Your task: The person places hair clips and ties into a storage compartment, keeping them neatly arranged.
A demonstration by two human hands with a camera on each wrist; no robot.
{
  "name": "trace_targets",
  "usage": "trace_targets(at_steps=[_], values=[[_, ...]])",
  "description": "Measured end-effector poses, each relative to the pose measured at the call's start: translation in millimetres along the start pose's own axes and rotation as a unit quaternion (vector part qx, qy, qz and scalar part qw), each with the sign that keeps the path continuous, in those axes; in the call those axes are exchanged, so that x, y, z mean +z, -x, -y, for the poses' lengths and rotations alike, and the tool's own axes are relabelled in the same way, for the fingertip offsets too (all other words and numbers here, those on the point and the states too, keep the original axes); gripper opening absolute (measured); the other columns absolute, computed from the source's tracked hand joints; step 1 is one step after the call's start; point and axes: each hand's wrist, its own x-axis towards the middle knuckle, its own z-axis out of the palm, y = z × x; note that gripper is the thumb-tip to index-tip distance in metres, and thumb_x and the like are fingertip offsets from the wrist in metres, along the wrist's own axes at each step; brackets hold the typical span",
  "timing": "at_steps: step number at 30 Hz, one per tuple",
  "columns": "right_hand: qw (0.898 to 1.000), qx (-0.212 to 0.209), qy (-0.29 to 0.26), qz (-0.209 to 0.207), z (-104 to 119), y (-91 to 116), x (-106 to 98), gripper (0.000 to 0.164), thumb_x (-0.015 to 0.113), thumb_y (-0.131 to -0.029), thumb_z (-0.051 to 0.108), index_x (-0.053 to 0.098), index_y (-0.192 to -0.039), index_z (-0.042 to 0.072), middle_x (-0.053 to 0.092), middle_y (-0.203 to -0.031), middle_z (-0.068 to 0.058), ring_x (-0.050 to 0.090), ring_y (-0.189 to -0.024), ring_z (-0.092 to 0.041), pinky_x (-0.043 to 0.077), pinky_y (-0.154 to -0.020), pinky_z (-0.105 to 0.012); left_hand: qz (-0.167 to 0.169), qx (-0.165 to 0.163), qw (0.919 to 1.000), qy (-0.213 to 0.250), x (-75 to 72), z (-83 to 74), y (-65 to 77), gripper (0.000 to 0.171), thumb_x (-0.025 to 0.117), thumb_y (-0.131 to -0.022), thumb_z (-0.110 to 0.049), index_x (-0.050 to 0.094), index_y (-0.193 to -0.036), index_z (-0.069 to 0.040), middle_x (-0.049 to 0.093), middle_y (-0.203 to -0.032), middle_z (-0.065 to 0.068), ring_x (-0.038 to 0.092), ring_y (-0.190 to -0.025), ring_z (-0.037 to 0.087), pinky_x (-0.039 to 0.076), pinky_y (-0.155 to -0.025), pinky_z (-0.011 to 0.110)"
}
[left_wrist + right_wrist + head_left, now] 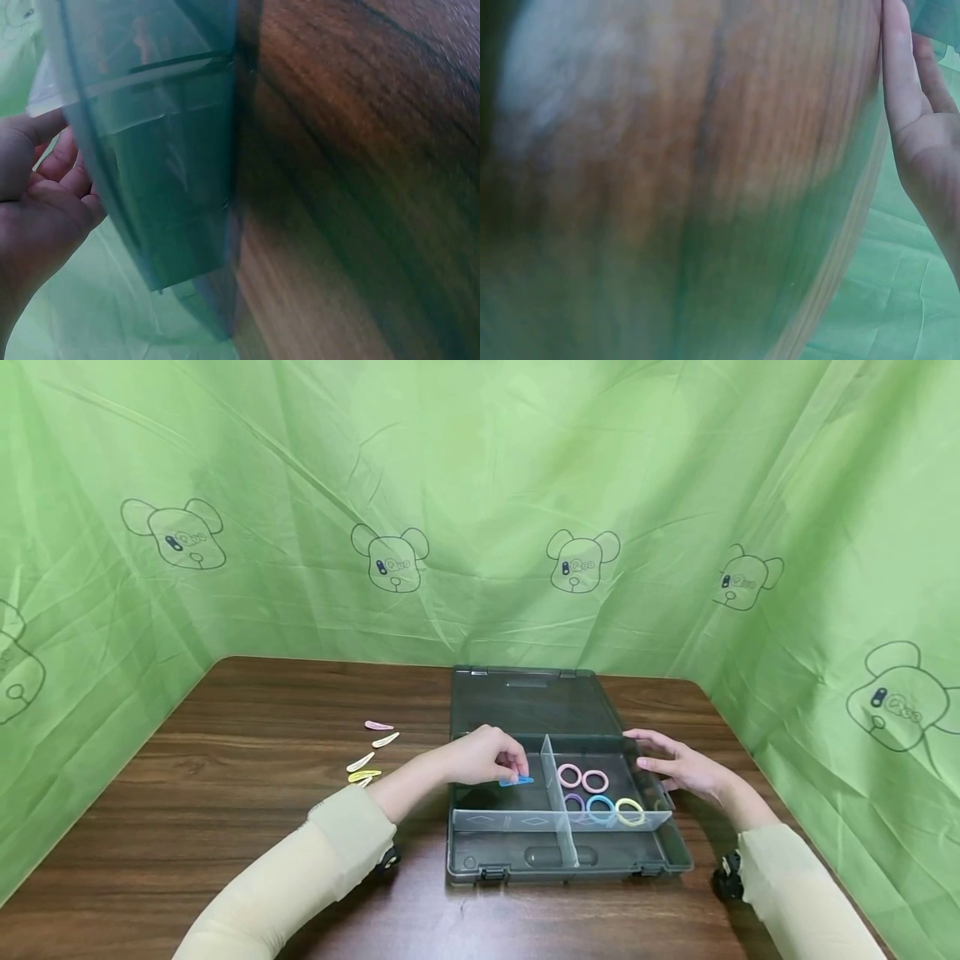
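Between its fingertips my left hand (483, 756) pinches a blue snap hair clip (516, 781), low in the back left compartment of a grey see-through divider box (570, 875). Whether the clip touches the compartment floor I cannot tell. My right hand (686, 768) rests against the box's right side, its fingers fairly straight along the rim. In the left wrist view the box wall (172, 187) covers part of the left fingers. The back right compartment holds several hair ties, among them a pink one (596, 781), a blue one (601, 810) and a yellow one (630, 812).
Left of the box, several snap clips lie on the wooden table (225, 760), including a pink clip (378, 726) and a yellow clip (364, 775). The box's lid (528, 702) lies opened back behind it. Green cloth (480, 460) hangs around the table.
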Motion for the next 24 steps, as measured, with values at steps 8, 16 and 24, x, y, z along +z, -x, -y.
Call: trace_targets(at_steps=[8, 16, 24], values=[[1.0, -0.004, -0.004, 0.0, -1.6, 0.1, -0.6, 0.053, 0.051, -0.097, 0.018, 0.029, -0.146, 0.021, 0.023, -0.145, -0.019, 0.054, -0.112, -0.03, 0.051, -0.083, -0.049, 0.04, -0.004, 0.9992, 0.0, 15.7, 5.5, -12.4, 0.006, 0.07, -0.084, -0.008, 0.07, -0.084, -0.015, 0.064, -0.073, -0.01, 0.056, -0.069, -0.001, 0.048, -0.07, 0.014], [1.0, -0.006, -0.004, -0.001, -2.5, -0.1, -0.4, 0.054, 0.052, -0.097, 0.019, 0.029, -0.146, 0.02, 0.023, -0.145, -0.019, 0.054, -0.112, -0.03, 0.051, -0.083, -0.05, 0.067, -0.018, 0.9973, -0.023, 28.7, 9.3, -17.2, 0.006, 0.069, -0.084, -0.008, 0.07, -0.083, -0.015, 0.063, -0.073, -0.011, 0.056, -0.068, -0.002, 0.047, -0.068, 0.012], [1.0, -0.003, 0.006, -0.003, -0.9, -0.1, 0.2, 0.053, 0.052, -0.097, 0.019, 0.029, -0.146, 0.021, 0.023, -0.145, -0.019, 0.052, -0.114, -0.031, 0.051, -0.083, -0.049, 0.075, -0.014, 0.9961, -0.045, 34.2, 9.9, -18.2, 0.004, 0.07, -0.083, -0.009, 0.07, -0.083, -0.013, 0.063, -0.071, -0.01, 0.055, -0.066, -0.002, 0.045, -0.066, 0.011]])
